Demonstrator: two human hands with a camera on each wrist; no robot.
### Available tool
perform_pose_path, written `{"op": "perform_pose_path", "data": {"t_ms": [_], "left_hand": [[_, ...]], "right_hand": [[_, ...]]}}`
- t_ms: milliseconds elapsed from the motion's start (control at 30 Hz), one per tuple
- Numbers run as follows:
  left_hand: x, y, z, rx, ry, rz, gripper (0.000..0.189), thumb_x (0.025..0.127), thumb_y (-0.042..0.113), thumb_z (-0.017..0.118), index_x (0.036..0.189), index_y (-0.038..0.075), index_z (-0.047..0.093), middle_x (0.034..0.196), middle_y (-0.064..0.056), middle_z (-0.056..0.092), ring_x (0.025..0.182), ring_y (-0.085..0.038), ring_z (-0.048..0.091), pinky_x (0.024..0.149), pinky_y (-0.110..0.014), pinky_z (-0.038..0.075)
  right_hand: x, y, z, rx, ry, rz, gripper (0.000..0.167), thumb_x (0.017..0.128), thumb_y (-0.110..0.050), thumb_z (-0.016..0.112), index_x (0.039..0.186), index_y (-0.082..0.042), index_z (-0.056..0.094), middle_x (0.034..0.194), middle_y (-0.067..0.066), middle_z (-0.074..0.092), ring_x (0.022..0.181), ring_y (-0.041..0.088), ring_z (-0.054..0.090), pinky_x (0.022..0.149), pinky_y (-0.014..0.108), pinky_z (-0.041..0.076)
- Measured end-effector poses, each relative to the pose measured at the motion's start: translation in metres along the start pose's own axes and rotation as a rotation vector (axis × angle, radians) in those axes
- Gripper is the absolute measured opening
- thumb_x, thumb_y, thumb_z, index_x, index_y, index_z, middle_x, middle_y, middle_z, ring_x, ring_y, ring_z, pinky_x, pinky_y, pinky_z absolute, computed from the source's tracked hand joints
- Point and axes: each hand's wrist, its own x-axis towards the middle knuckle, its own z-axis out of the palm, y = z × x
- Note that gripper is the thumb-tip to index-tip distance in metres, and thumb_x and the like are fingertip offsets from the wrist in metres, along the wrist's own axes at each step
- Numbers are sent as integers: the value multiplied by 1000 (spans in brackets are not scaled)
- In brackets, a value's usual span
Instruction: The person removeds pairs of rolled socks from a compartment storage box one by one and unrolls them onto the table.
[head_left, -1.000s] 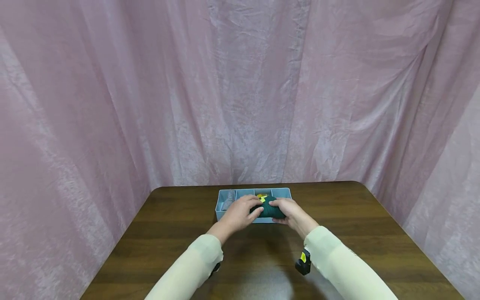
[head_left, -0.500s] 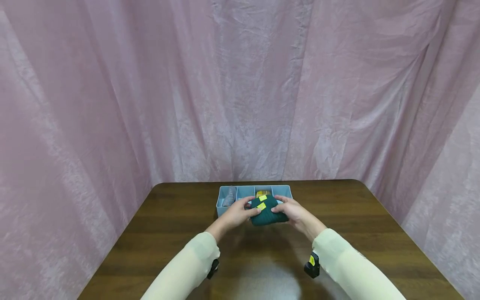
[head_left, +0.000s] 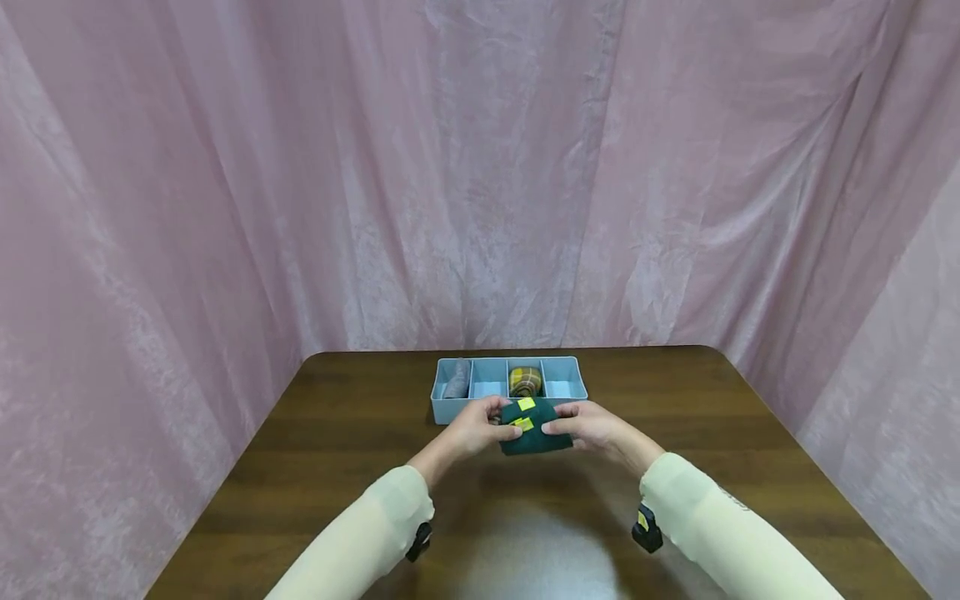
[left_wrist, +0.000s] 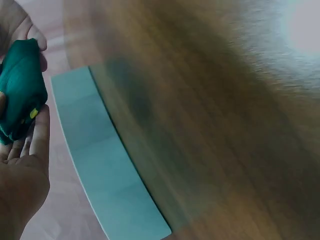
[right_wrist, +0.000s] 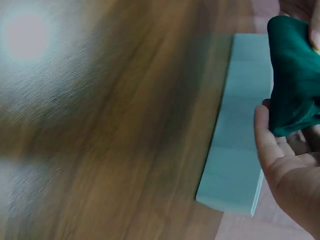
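Both hands hold a folded dark green cloth bundle (head_left: 538, 441) with yellow patches, just in front of a light blue divided box. My left hand (head_left: 469, 432) grips its left end, thumb on the near face. At the right end, my right hand (head_left: 602, 430) pinches it between thumb and fingers. In the left wrist view the green bundle (left_wrist: 22, 87) lies over the left hand's fingers, the palm (left_wrist: 22, 185) below it. The right wrist view shows the bundle (right_wrist: 294, 75) above the right hand (right_wrist: 300, 185). Much of its underside is hidden.
The light blue box (head_left: 452, 412) stands near the back edge of the brown wooden table (head_left: 360, 433). A grey rolled cloth (head_left: 457, 380) lies in its leftmost compartment. A yellow-brown plaid rolled cloth (head_left: 525, 382) sits in another. Pink curtains (head_left: 480, 183) hang behind.
The hands have drawn the green bundle from over the box towards the person and tilted it, showing its yellow patches. More of the box's inside and the plaid roll now shows.
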Motion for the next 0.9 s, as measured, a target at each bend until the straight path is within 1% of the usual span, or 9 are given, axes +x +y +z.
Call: {"op": "perform_pose_path", "data": {"t_ms": [100, 200, 233, 333, 433, 567, 633, 767, 900], "left_hand": [[-5, -2, 2, 44, -30, 2, 37, 87, 9, 77, 120, 0, 62, 100, -8, 69, 88, -18, 66, 80, -34, 56], [-12, -4, 6, 107, -74, -19, 43, 86, 12, 78, 126, 5, 62, 103, -4, 69, 91, -18, 65, 83, -36, 56], [-14, -5, 7, 133, -89, -16, 44, 86, 13, 78, 126, 5, 63, 103, -3, 69, 90, -17, 65, 84, -36, 56], [-18, -10, 12, 222, -128, -11, 40, 85, 15, 80, 121, 10, 65, 101, 2, 67, 88, -15, 64, 83, -33, 55], [-22, -14, 16, 268, -158, 5, 36, 83, 15, 81, 115, 13, 65, 101, 4, 65, 88, -14, 62, 84, -31, 55], [-28, -17, 20, 287, -185, 4, 35, 84, 16, 81, 113, 17, 63, 103, 6, 63, 91, -13, 60, 87, -31, 53], [-32, -18, 22, 297, -192, 8, 36, 83, 17, 82, 113, 17, 62, 103, 6, 63, 91, -12, 60, 87, -31, 53], [-40, -20, 26, 313, -201, 12, 36, 82, 16, 83, 112, 18, 62, 102, 7, 64, 91, -11, 61, 85, -29, 53], [-45, -24, 29, 307, -198, 9, 32, 82, 13, 82, 107, 19, 62, 101, 6, 65, 91, -9, 62, 85, -28, 54]], "right_hand": [[-6, 3, -1, -159, -21, -49, 40, 92, -17, 71, 123, 7, 63, 108, 13, 69, 95, 24, 67, 93, 46, 52], [-12, 9, 0, -255, -37, -111, 33, 90, -15, 72, 117, 5, 67, 102, 11, 71, 90, 22, 66, 87, 43, 53], [-13, 11, 1, -287, -43, -133, 32, 90, -14, 73, 115, 4, 67, 101, 11, 71, 89, 21, 66, 85, 41, 54], [-18, 20, 4, -354, -60, -184, 30, 88, -10, 74, 114, 3, 68, 99, 9, 71, 88, 18, 65, 81, 36, 54], [-21, 28, 5, -418, -66, -233, 30, 86, -9, 76, 113, 1, 69, 98, 7, 71, 87, 17, 64, 78, 32, 54], [-25, 37, 7, -491, -52, -284, 29, 84, -10, 78, 111, -1, 69, 97, 4, 71, 86, 15, 64, 78, 29, 53], [-28, 41, 8, -519, -45, -290, 30, 84, -10, 78, 111, -2, 69, 96, 3, 71, 86, 15, 63, 77, 28, 53], [-33, 51, 11, -528, -46, -280, 31, 84, -10, 79, 111, -2, 68, 96, 3, 70, 86, 16, 63, 75, 27, 52], [-39, 59, 13, -524, -52, -257, 35, 83, -11, 80, 113, -2, 66, 98, 3, 69, 88, 19, 63, 76, 30, 53]]}}
